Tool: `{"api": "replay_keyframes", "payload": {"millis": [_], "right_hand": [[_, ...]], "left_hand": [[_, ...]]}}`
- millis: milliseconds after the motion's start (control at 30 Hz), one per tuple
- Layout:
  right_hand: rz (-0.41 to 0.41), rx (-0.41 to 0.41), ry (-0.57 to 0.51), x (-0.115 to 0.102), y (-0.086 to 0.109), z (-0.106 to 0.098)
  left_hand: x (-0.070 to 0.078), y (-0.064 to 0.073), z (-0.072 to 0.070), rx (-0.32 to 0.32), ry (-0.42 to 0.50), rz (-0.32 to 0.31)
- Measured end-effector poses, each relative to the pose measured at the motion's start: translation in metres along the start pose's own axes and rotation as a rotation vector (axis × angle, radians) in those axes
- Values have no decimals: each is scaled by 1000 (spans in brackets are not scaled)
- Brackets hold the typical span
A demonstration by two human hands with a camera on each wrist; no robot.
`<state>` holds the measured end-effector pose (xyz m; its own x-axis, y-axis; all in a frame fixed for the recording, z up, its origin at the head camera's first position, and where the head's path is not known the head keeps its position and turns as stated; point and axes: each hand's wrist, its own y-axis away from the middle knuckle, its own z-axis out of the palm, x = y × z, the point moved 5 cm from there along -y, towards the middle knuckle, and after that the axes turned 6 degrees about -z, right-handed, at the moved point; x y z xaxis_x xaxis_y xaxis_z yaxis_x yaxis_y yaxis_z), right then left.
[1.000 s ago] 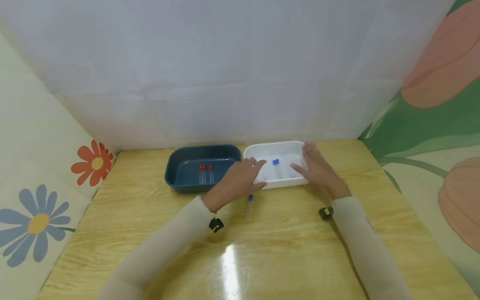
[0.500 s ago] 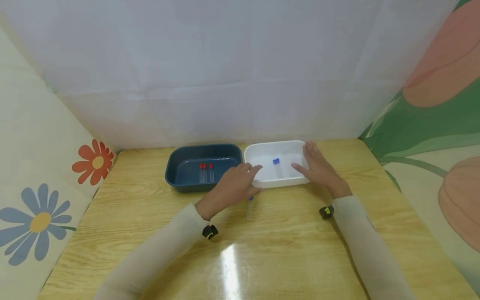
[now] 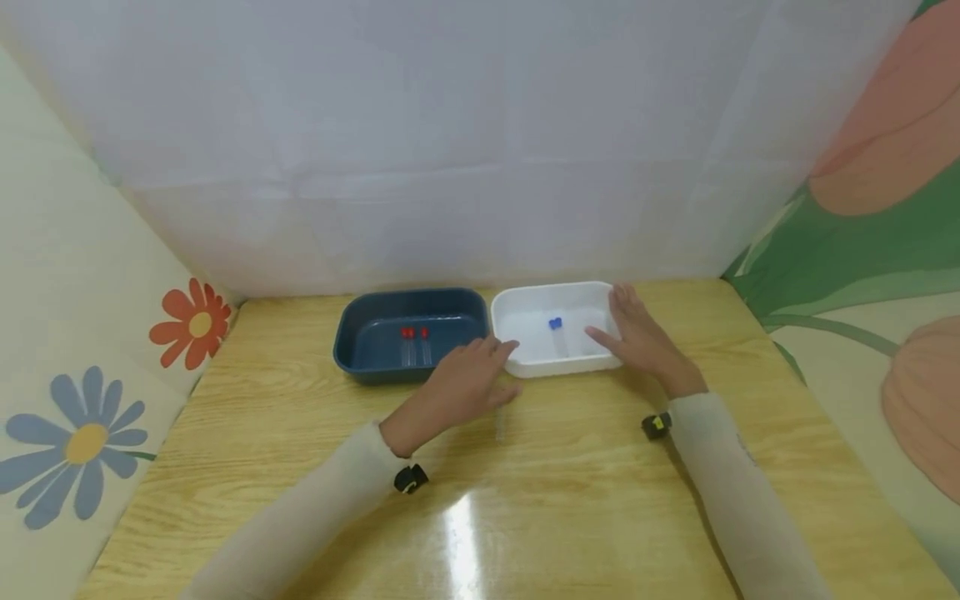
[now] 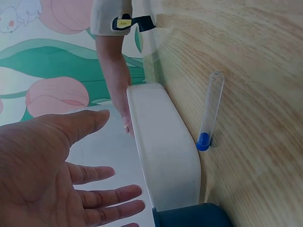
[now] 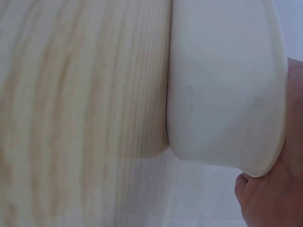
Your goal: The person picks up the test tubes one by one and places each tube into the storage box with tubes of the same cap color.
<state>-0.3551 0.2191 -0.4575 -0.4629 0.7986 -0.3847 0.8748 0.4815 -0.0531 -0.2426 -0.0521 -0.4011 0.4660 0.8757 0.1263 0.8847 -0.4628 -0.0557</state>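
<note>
My left hand hovers by the front corners where the two trays meet, fingers extended, holding nothing. Below it a clear test tube with a blue cap lies on the table; the hand hides that cap in the head view. My right hand rests against the right end of the white tray, its thumb over the rim. Inside that tray lie blue-capped tubes, apparently two. The dark blue tray to the left holds three red-capped tubes.
Both trays stand side by side at the back of the wooden table, close to a white cloth backdrop. Flower-painted panels flank the table on both sides.
My left hand has drawn back to the left and toward me, away from the white tray's inside, and now covers the loose tube's cap. The right hand keeps its place.
</note>
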Motion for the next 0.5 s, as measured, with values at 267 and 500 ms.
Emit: {"api": "replay_keyframes", "payload": {"millis": [267, 500], "right_hand": [[1, 3, 0, 0, 1, 0], [20, 5, 0, 3, -1, 2]], "left_hand": [[-1, 11, 0, -14, 10, 2], [-4, 20, 2, -51, 2, -7]]}}
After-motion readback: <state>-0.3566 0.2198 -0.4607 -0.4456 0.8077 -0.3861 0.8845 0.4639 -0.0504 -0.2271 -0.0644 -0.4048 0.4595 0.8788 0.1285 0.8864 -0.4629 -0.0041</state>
